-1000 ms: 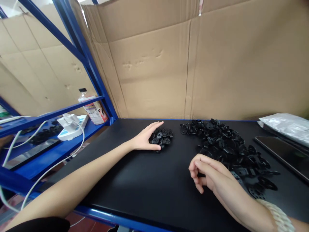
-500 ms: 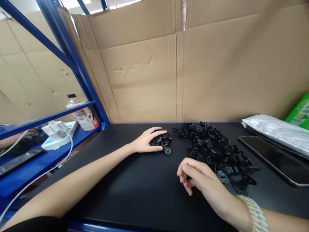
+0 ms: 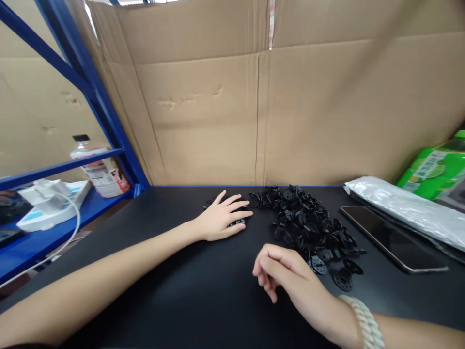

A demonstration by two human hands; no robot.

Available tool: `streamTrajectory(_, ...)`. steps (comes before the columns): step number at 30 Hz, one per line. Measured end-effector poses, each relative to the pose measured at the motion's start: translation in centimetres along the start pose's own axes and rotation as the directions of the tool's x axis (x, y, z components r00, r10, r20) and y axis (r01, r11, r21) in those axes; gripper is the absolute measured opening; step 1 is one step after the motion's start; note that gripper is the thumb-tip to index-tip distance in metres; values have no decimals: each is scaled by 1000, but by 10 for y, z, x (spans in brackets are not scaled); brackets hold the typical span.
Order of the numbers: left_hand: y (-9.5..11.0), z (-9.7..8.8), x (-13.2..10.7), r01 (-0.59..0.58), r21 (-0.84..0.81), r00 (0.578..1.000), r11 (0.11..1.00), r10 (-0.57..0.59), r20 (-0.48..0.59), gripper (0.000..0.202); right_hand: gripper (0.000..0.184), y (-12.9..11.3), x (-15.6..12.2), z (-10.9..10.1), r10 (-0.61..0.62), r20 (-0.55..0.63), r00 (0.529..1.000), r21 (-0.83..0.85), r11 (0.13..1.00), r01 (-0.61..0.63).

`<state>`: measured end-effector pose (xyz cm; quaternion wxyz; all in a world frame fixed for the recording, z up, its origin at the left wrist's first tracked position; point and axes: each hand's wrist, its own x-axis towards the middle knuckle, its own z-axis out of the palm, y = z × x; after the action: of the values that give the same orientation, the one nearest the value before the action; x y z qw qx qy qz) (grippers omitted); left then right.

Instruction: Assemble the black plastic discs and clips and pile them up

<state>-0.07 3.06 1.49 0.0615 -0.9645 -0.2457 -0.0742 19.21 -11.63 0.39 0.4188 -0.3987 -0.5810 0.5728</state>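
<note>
My left hand lies flat on the black tabletop, fingers spread, covering a small cluster of black plastic discs of which only a few edges show. My right hand rests nearer to me with its fingers curled loosely inward; I see nothing in it. A white beaded bracelet is on that wrist. Just right of both hands spreads a large pile of black plastic discs.
A dark phone lies at the right, beside a silver plastic bag and a green package. Cardboard sheets wall off the back. On the blue shelf at left stand a bottle and a white charger with cable.
My left hand went from cupping the small cluster with its side to lying flat over it. The view has swung right, bringing the green package into sight. My right hand keeps its curled pose.
</note>
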Motion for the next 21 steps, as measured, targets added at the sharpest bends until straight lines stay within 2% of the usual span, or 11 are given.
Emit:
streamTrajectory(4,-14,0,0,1,11,1000,1000,0,-29,40,31,-6,-1,1,-36,30,999,-51,998,37)
streamTrajectory(6,-10,-2,-2,0,18,998,1000,1,-55,40,29,-19,-3,-6,-54,75,996,-98,993,61)
streamTrajectory(8,3,-7,-4,-25,30,994,999,28,-106,41,22,-42,-6,-23,-88,174,981,-217,968,125)
streamTrajectory(9,13,-9,-6,-57,35,988,998,62,-139,41,18,-55,-8,-34,-121,222,968,-326,926,190)
streamTrajectory(11,37,-15,-10,-166,12,968,986,165,-191,39,14,-79,-12,-61,-198,308,931,-527,779,340)
streamTrajectory(14,74,-20,-16,-301,-125,940,945,272,-205,35,13,-96,-15,-102,-190,360,913,-770,492,406)
streamTrajectory(17,96,-20,-20,-379,-224,914,898,324,-245,31,17,-86,-11,-129,-113,364,924,-851,362,380)
streamTrajectory(21,102,-17,-22,-377,-308,919,874,312,-240,29,12,-61,-5,-137,-144,359,922,-881,276,385)
